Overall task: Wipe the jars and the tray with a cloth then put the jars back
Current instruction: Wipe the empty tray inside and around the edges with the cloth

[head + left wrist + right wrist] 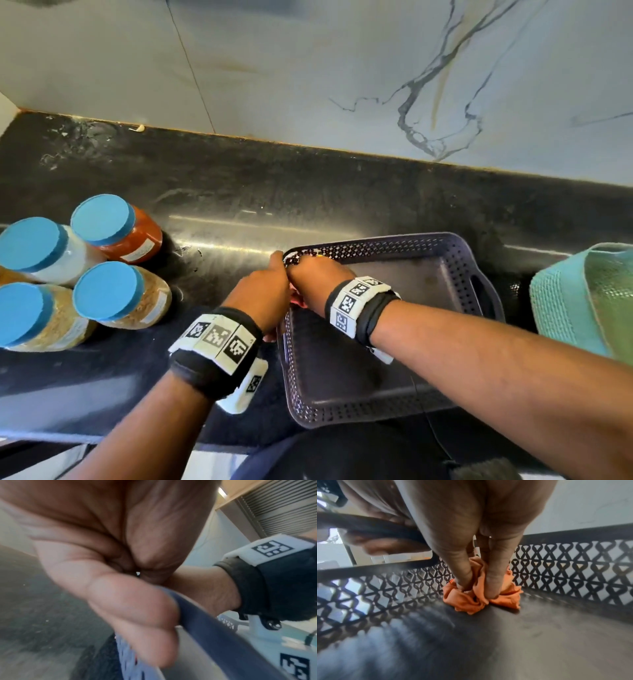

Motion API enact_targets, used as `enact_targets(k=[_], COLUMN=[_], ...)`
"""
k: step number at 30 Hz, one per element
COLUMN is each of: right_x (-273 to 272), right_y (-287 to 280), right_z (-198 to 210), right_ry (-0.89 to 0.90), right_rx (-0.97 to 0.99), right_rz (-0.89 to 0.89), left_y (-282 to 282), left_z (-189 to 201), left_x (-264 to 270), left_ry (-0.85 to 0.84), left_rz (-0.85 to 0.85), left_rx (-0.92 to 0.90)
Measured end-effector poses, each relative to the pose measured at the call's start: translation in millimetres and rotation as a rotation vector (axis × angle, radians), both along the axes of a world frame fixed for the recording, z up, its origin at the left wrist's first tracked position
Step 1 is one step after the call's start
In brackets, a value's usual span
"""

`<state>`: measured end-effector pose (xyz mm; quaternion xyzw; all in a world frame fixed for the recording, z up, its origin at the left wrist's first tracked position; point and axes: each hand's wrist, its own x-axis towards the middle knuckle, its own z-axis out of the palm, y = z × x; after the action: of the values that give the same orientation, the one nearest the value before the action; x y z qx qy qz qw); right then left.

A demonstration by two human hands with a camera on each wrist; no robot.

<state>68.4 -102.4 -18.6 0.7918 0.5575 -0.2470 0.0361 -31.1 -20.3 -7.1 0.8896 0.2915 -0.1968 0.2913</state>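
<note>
Domestic kitchen, worktop area.
A polished black stone countertop (pixel 239 192) meets a marble-veined wall panel (pixel 342 68); 4 blue-lidded jars (pixel 113 226) of foodstuffs (one red, one white, the others grainy tan) stand at the left, and a teal mat (pixel 561 301) lies at the right.

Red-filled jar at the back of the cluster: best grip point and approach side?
Probably take the red-filled jar by its blue lid or just below, coming from above and from the right. It stands upright with the lid clear. The white-filled jar stands close on its left and the brown-filled jar close in front, while its right and back face open countertop.
</note>
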Motion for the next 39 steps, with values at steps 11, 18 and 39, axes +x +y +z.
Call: enact_targets(k=[11,18,39], right_x=[92.0,37.9,31.9], right_y=[-84.5,-30.8,-40.5], right_z=[7.8,6.6,6.0], right_ry=[-0.127,-0.011,-0.042], right_rx=[-0.157,-0.045,-0.153], right_rz=[-0.756,-0.661,-0.43], left_y=[2.5,7.8,5.2], left_z=[-5.1,-4.4,-12.1], left_x=[-6.4,-11.5,-9.8], left_ry=[-0.014,-0.058,-0.112], left_rz=[0.024,0.077,0.105], left_rx=[-0.066,-0.285,-0.139])
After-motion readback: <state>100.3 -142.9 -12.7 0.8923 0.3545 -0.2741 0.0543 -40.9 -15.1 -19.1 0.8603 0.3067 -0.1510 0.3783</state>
